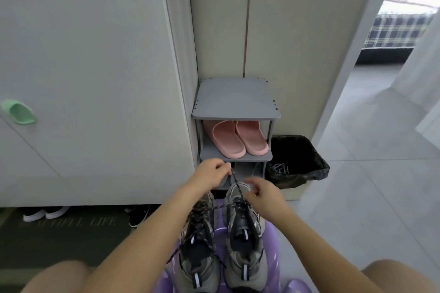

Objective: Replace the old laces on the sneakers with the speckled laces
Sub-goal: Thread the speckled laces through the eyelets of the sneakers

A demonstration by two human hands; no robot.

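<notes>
Two grey sneakers (242, 233) are sitting side by side on a purple stool (273, 259), toes pointing away. Speckled laces (238, 190) are crossing both, one strand stretching taut above the right toe.

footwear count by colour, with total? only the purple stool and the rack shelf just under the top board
Grey sneakers: 2
Pink slippers: 2
Total: 4
</notes>
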